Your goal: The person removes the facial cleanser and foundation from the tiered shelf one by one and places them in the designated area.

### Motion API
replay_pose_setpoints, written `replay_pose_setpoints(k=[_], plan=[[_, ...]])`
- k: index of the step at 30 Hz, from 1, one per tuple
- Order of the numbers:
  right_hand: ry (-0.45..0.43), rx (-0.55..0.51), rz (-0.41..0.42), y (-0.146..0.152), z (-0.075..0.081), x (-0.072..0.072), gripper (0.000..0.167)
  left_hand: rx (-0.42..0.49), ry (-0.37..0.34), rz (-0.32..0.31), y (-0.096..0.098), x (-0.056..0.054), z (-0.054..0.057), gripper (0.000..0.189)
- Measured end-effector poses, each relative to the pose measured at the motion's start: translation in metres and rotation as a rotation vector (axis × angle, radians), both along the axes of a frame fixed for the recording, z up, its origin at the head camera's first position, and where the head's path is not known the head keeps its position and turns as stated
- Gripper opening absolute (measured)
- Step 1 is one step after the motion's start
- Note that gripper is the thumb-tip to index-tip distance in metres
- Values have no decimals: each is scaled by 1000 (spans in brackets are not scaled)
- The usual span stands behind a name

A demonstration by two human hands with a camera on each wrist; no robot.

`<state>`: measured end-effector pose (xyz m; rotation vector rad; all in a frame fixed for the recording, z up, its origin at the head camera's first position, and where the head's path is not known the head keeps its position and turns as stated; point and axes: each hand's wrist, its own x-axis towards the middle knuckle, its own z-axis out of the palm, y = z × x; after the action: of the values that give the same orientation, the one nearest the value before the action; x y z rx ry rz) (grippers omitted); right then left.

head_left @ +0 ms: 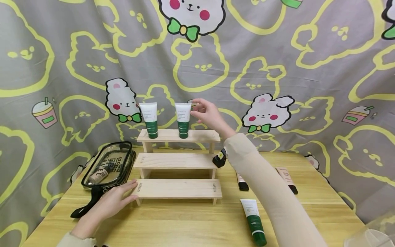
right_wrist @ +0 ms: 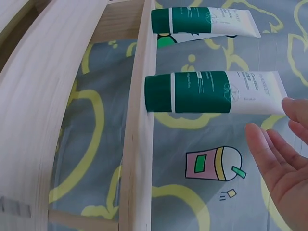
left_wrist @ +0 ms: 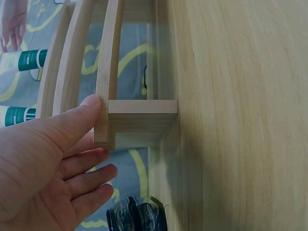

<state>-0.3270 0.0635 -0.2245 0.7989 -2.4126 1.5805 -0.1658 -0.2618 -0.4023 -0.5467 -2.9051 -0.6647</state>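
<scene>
Two white-and-green squeeze tubes stand upright on their green caps on the top step of a three-tier wooden stand: a left tube [head_left: 150,118] and a right tube [head_left: 183,118]. My right hand [head_left: 208,115] is just right of the right tube's upper end, fingers loosely bent and apart. In the right wrist view a fingertip [right_wrist: 288,105] overlaps the corner of that tube's white end. At the left end of the lowest step [head_left: 179,188], my left hand [head_left: 112,202] rests with fingers extended. Its thumb [left_wrist: 90,102] touches the step's front corner.
A third white-and-green tube [head_left: 254,223] lies on the table [head_left: 172,223] at the right front. Two pinkish black-capped tubes, one nearer [head_left: 242,183] and one farther right [head_left: 287,179], lie behind it. Left of the stand is a clear black-trimmed pouch [head_left: 108,164]. A patterned curtain [head_left: 203,51] hangs behind.
</scene>
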Motion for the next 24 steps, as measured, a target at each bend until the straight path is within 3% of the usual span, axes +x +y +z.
replay_pose_setpoints(k=[12,24], plan=[[12,-45,-20,-14,1,-4,31,0,0,2,0,1,1,50],[38,-108,-123,-21,-3,-3,17,6,0,0,-1,0,0,50]])
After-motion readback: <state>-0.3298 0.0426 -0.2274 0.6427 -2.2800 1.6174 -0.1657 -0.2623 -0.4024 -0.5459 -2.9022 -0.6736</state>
